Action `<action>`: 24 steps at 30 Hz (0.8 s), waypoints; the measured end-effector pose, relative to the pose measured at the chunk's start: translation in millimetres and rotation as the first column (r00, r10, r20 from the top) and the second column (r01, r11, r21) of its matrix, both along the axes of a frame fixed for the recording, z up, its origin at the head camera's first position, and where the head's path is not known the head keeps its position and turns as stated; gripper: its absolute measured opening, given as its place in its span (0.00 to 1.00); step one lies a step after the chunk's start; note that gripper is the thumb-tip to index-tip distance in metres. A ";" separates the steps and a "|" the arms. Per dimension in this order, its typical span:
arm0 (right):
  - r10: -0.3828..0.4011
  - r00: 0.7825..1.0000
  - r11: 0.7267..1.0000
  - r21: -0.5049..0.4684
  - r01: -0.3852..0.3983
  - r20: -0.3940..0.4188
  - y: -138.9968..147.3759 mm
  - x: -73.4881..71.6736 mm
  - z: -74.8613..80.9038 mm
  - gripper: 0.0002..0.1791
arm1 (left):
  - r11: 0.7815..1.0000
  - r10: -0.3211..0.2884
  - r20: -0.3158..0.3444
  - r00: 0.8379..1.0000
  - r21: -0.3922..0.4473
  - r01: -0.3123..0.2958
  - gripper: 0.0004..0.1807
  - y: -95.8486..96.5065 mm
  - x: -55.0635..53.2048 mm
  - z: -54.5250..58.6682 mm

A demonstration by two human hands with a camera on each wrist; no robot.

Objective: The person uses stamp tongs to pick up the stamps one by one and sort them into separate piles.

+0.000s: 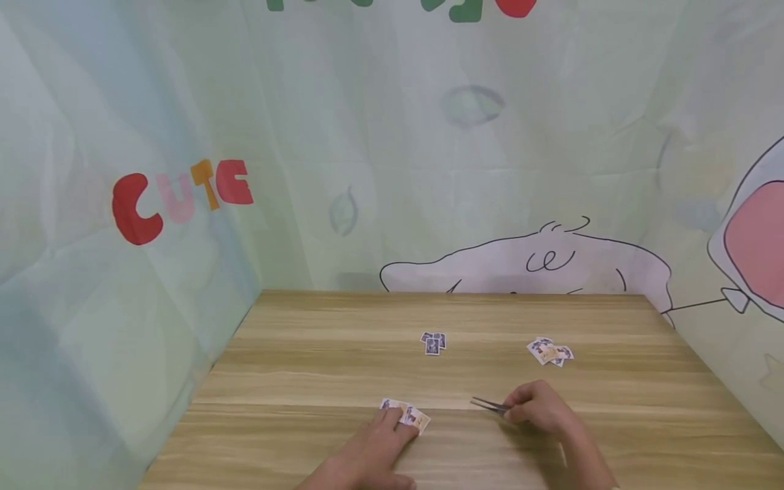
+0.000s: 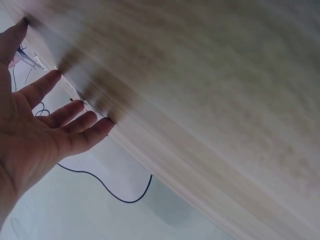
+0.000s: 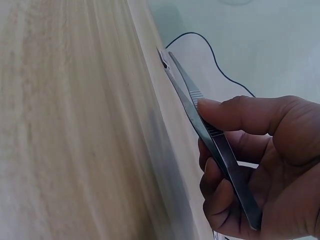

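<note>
My left hand point(image 1: 375, 450) rests on small printed cards point(image 1: 420, 417) near the front of the table, fingertips over their lower edges. They lie picture side up and overlap, partly covered by the fingers. In the left wrist view the fingers point(image 2: 45, 90) are spread and fairly straight, tips against the tabletop. My right hand point(image 1: 542, 407) grips metal tweezers point(image 1: 488, 405) between thumb and fingers. Their tips stand apart and point left, over the table to the right of the cards. The right wrist view shows the tweezers' dark handle point(image 3: 239, 182) running along the palm.
Farther back at the middle lies a small group of dark-backed cards point(image 1: 432, 346). A loose pile of picture cards point(image 1: 543, 352) sits at the back right. Fabric with cartoon prints point(image 1: 343, 136) surrounds the wood-grain table point(image 1: 318, 367) at the back and sides.
</note>
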State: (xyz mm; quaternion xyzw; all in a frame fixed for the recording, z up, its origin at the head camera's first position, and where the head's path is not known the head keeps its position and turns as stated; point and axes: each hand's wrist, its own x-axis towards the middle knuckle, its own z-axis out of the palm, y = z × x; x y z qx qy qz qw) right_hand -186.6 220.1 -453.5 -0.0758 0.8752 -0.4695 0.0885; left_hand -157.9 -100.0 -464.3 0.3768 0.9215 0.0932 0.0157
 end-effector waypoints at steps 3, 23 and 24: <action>0.030 0.999 0.999 -0.011 -0.030 0.019 -2.6 -0.6 0.4 0.10 | 1.000 0.007 0.020 1.000 -0.001 -0.007 0.39 0.2 0.7 0.7; 0.161 0.986 0.987 -0.032 -0.160 0.039 -24.8 -9.9 -0.6 0.09 | 1.000 0.018 0.010 1.000 -0.008 -0.018 0.38 1.0 1.6 3.4; 0.164 0.986 0.986 -0.032 -0.163 0.040 -25.8 -10.1 -0.3 0.09 | 1.000 0.016 0.008 1.000 -0.009 -0.016 0.38 0.9 1.5 3.2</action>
